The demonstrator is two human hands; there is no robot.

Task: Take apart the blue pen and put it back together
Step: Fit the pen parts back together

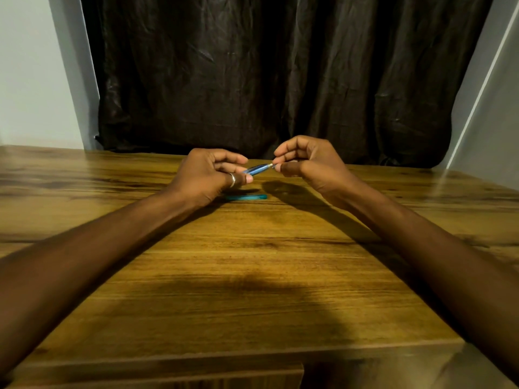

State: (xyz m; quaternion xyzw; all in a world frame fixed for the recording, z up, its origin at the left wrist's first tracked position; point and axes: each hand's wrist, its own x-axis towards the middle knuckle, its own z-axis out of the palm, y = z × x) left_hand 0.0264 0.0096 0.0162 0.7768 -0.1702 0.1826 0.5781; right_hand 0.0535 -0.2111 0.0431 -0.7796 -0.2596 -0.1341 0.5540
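Observation:
A short blue pen barrel [256, 169] is held in the air above the far middle of the wooden table [252, 262]. My left hand [213, 178], with a ring on the thumb, grips the barrel's left end. My right hand [306, 164] pinches the thin light-coloured tip [271, 165] that sticks out of the barrel's right end. A second blue pen part [247, 197], long and flat-lying, rests on the table just below and between my hands. Most of the barrel is hidden inside my left fist.
A dark curtain [266, 74] hangs right behind the table's far edge. Pale walls stand on both sides. The table's near edge [196, 357] runs across the bottom of the view, with both forearms stretched over the wood.

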